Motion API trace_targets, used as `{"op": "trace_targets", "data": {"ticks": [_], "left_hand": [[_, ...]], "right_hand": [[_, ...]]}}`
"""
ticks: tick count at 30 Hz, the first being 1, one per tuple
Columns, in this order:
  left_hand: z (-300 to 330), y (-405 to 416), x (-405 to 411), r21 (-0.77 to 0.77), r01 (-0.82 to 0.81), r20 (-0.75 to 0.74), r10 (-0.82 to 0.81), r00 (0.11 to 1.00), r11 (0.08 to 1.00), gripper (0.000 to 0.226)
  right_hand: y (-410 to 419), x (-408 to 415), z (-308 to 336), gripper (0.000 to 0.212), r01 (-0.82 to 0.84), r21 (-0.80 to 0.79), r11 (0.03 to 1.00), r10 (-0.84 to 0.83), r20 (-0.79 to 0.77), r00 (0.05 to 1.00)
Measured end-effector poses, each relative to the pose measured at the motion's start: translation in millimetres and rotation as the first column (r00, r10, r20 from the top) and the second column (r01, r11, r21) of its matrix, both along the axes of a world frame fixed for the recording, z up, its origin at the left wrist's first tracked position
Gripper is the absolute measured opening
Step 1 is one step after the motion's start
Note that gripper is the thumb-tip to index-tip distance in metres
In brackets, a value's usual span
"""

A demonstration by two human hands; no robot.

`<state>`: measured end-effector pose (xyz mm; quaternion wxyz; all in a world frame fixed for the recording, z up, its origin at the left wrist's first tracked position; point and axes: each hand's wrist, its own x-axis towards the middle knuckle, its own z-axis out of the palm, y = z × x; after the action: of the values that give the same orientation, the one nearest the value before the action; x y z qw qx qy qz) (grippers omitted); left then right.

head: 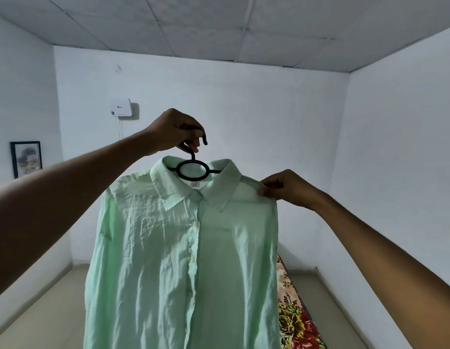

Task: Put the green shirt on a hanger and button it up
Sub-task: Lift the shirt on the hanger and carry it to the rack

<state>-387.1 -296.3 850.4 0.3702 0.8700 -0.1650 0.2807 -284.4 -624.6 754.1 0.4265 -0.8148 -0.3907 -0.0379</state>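
fingers of our left hand [177,131] curl round the hanger [192,168] hook, right hand [281,188] pinches the shirt [168,248] shoulder; seating it, buttoning looks next.

Dim, flat indoor light with a cool bluish cast

The white walls [269,117] look grey-blue, and the thin green shirt [168,248] glows a bit, brighter on its left half and duller on the right. Soft shadow beside the wall box [121,107]. Wide-angle lens bends the ceiling [218,26] lines and stretches both forearms at the edges. Focus is decent, slightly soft overall.
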Motion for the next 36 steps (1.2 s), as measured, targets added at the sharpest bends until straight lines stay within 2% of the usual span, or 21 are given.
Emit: {"op": "trace_targets", "data": {"ticks": [3,6,8,10,12,15,17,19,21,23,24,26,29,31,33,36], "left_hand": [[1,2,0,-0.004,0.007,0.006,-0.007,1.0,1.0,0.015],[0,4,0,-0.007,0.005,0.013,-0.005,1.0,1.0,0.014],[0,4,0,-0.008,0.008,0.004,-0.008,1.0,1.0,0.013],[-1,0,1,-0.009,0.015,0.0,-0.015,1.0,1.0,0.014],[-2,-7,2,0.001,0.028,-0.002,-0.028,1.0,1.0,0.014],[-2,-19,5,0.009,0.063,0.001,-0.063,0.998,0.998,0.014],[1,-23,6,0.007,0.072,0.0,-0.072,0.997,0.997,0.015],[2,-22,5,0.002,0.072,-0.001,-0.072,0.997,0.997,0.015],[3,-19,3,-0.008,0.071,0.002,-0.071,0.997,0.997,0.015],[3,-17,1,-0.016,0.065,0.006,-0.065,0.998,0.998,0.015],[3,-16,0,-0.015,0.065,0.007,-0.065,0.998,0.998,0.015],[3,-19,-1,-0.013,0.07,0.009,-0.07,0.997,0.997,0.015],[3,-26,0,0.001,0.088,0.006,-0.088,0.996,0.996,0.015],[5,-29,1,0.016,0.093,0.004,-0.093,0.996,0.996,0.015],[6,-30,3,0.022,0.092,0.009,-0.092,0.996,0.996,0.015],[8,-25,4,0.016,0.093,0.005,-0.094,0.996,0.995,0.015]], "right_hand": [[-3,6,1,0.017,0.017,-0.008,1.0,-0.017,0.001,1.0],[-8,15,1,0.019,0.033,-0.148,0.988,-0.034,-0.001,0.999],[-5,13,7,0.039,0.081,-0.163,0.983,-0.071,0.066,0.995],[8,2,17,0.064,0.091,-0.054,0.994,-0.085,0.111,0.99],[28,-11,28,0.072,0.041,-0.006,0.999,-0.041,0.106,0.994],[55,-24,39,0.065,0.025,-0.149,0.989,0.0,0.165,0.986],[63,-28,43,0.044,0.051,-0.23,0.972,0.003,0.231,0.973],[66,-25,42,0.024,0.013,-0.143,0.99,0.02,0.228,0.973],[65,-21,38,0.014,-0.053,0.034,0.998,0.046,0.178,0.983],[64,-21,38,0.019,-0.109,0.146,0.983,0.092,0.114,0.989],[65,-22,39,0.023,-0.124,0.148,0.981,0.111,0.09,0.99],[68,-27,45,0.031,-0.123,0.064,0.99,0.12,0.052,0.991],[77,-31,56,0.03,-0.002,-0.207,0.978,0.025,0.11,0.994],[82,-30,59,0.027,-0.008,-0.252,0.968,0.035,0.102,0.994],[82,-28,56,0.012,-0.095,-0.136,0.986,0.103,0.053,0.993],[79,-21,47,0.025,-0.153,0.075,0.985,0.152,0.026,0.988]]}}
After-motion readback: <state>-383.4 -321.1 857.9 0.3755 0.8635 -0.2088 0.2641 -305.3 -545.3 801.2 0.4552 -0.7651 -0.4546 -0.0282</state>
